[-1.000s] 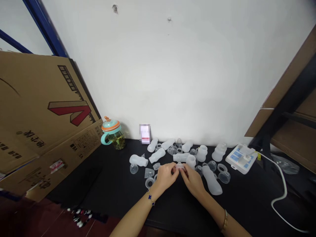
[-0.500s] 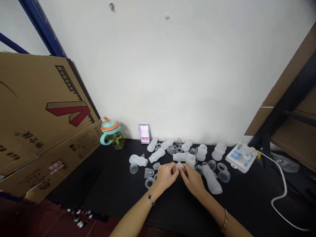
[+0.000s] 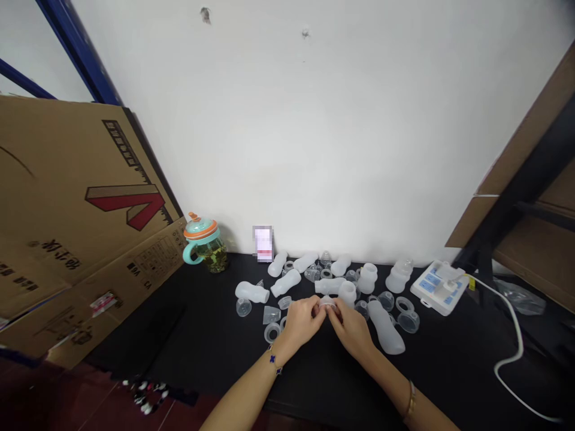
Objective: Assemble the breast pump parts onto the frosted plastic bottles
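My left hand (image 3: pixel 300 323) and my right hand (image 3: pixel 350 328) meet over the black table (image 3: pixel 215 347), fingers curled together around a small translucent ring-shaped bottle part (image 3: pixel 327 304). Several frosted white bottles (image 3: pixel 286 282) and clear caps and rings (image 3: pixel 271 331) lie scattered just beyond and beside my hands. One long bottle (image 3: pixel 386 329) lies right of my right hand.
A teal and orange sippy cup (image 3: pixel 204 244) stands at the back left by the wall. Large cardboard boxes (image 3: pixel 67 227) lean at the left. A white power strip (image 3: pixel 438 287) with a white cable (image 3: pixel 512 353) sits at the right, beside a dark shelf frame (image 3: pixel 516 197).
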Demonstrator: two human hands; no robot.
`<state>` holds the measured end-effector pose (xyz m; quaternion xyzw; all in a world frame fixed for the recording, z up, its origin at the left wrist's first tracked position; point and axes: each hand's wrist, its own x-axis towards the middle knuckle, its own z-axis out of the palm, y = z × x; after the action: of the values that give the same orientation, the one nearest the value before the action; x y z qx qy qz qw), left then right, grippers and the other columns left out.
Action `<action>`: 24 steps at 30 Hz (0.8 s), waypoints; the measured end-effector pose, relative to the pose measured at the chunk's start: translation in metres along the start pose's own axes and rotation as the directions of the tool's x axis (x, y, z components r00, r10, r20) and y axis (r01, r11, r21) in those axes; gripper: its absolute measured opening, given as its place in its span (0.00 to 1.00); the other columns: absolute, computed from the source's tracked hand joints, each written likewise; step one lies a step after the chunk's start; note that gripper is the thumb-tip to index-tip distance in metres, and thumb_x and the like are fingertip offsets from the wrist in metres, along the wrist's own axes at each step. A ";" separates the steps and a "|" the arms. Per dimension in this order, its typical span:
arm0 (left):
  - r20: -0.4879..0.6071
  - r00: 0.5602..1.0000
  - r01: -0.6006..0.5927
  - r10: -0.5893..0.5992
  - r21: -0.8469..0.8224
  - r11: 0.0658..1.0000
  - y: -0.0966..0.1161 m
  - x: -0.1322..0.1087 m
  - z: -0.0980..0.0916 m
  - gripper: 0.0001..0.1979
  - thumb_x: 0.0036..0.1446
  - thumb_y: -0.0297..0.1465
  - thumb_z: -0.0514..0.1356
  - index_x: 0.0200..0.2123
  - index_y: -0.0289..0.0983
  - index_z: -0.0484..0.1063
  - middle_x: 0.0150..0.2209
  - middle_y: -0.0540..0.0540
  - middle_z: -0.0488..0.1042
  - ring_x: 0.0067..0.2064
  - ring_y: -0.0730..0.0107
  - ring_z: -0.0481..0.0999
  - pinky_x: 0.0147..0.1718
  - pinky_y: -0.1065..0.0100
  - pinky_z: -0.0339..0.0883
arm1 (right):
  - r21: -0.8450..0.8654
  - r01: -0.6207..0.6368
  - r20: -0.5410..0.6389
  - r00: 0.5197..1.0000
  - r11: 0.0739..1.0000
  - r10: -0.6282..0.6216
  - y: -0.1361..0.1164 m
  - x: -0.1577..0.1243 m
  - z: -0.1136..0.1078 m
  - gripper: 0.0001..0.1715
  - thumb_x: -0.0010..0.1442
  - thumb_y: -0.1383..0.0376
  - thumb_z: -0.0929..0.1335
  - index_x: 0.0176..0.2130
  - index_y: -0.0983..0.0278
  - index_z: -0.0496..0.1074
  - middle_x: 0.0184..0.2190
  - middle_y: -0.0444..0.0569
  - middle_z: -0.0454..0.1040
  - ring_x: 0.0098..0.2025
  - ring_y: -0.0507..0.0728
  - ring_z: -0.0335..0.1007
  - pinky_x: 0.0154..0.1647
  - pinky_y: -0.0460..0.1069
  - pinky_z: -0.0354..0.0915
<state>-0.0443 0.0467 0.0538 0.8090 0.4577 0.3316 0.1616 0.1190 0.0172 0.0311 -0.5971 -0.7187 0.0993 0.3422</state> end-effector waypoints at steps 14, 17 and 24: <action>0.002 1.000 -0.010 0.010 0.016 1.000 -0.001 -0.001 0.000 0.13 0.64 0.33 0.55 0.26 0.38 0.68 0.23 0.51 0.73 0.25 0.71 0.71 0.27 0.71 0.53 | 0.007 0.008 -0.013 1.000 1.000 -0.008 -0.004 0.000 -0.003 0.19 0.71 0.54 0.57 0.34 0.60 0.66 0.23 0.44 0.74 0.24 0.56 0.71 0.25 0.47 0.56; 0.002 1.000 -0.008 0.008 0.010 1.000 -0.001 -0.002 0.000 0.13 0.64 0.33 0.55 0.26 0.38 0.68 0.23 0.51 0.72 0.25 0.72 0.71 0.27 0.71 0.53 | 0.009 0.009 -0.012 1.000 1.000 -0.009 -0.004 0.000 -0.003 0.18 0.71 0.54 0.57 0.34 0.60 0.66 0.23 0.43 0.74 0.24 0.56 0.71 0.25 0.47 0.56; 0.016 1.000 0.003 -0.003 0.015 1.000 -0.001 -0.001 -0.001 0.13 0.64 0.33 0.55 0.26 0.38 0.68 0.23 0.51 0.72 0.25 0.71 0.70 0.27 0.70 0.52 | 0.014 -0.001 -0.006 1.000 1.000 0.001 -0.004 -0.001 -0.003 0.19 0.71 0.54 0.57 0.34 0.60 0.66 0.23 0.43 0.73 0.25 0.55 0.72 0.25 0.47 0.56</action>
<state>-0.0455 0.0464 0.0535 0.8122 0.4599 0.3216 0.1597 0.1176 0.0145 0.0356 -0.5954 -0.7166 0.1029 0.3484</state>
